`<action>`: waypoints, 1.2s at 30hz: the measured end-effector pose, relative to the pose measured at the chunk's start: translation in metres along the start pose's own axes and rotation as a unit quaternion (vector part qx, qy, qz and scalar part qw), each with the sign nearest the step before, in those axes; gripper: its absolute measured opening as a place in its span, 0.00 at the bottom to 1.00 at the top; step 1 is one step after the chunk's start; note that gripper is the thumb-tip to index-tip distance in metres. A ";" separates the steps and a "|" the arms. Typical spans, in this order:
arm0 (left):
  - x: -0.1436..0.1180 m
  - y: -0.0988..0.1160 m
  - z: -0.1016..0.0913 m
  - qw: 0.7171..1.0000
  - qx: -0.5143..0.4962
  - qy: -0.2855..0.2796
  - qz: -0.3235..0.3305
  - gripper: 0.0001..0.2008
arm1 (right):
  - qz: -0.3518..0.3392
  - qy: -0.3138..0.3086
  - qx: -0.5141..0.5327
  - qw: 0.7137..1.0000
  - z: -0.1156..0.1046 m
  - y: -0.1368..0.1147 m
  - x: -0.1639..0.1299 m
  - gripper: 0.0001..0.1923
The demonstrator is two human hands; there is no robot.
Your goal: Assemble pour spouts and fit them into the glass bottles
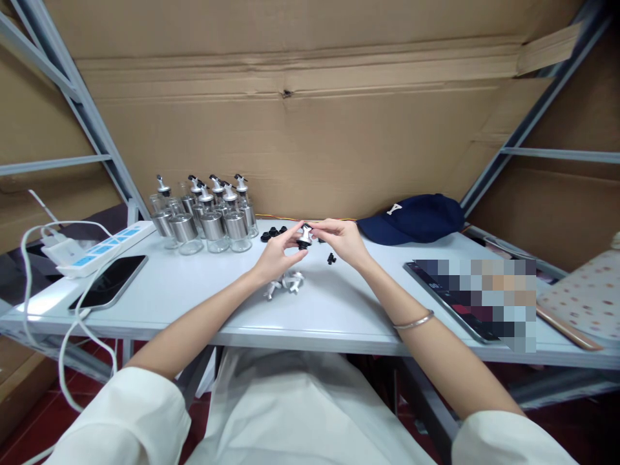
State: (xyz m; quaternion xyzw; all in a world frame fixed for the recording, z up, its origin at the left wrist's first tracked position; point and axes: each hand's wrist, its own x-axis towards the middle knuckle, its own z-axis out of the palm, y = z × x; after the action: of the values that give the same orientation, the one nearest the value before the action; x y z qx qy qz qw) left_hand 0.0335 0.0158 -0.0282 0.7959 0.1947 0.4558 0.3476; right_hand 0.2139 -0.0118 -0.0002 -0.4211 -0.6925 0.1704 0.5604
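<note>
Between the fingers of my left hand point(278, 255) is a silver and black pour spout point(305, 237), held upright above the table. The fingertips of my right hand point(341, 237) pinch at its upper black part from the right; any small piece in them is hidden. Under my left hand lie several loose silver spout parts point(292, 281). Several round black stoppers point(272, 234) sit behind the left hand, and a few small black pieces point(331, 258) lie below the right hand.
Several glass and steel oil bottles point(213, 226), most with spouts, stand at the back left. A phone point(110, 282) and white power strip point(111, 248) with looping cable are further left. A navy cap point(416, 219) and a tablet point(450, 300) are on the right.
</note>
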 end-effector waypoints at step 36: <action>0.002 0.002 0.000 0.999 -0.048 0.008 -0.024 0.36 | 0.018 0.016 0.022 0.999 0.002 -0.002 0.001 0.14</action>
State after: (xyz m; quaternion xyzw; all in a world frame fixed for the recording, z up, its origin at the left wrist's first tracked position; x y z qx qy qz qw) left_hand 0.0343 0.0159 -0.0249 0.7697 0.1940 0.4626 0.3949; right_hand 0.2114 -0.0118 0.0018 -0.4236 -0.6716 0.1890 0.5777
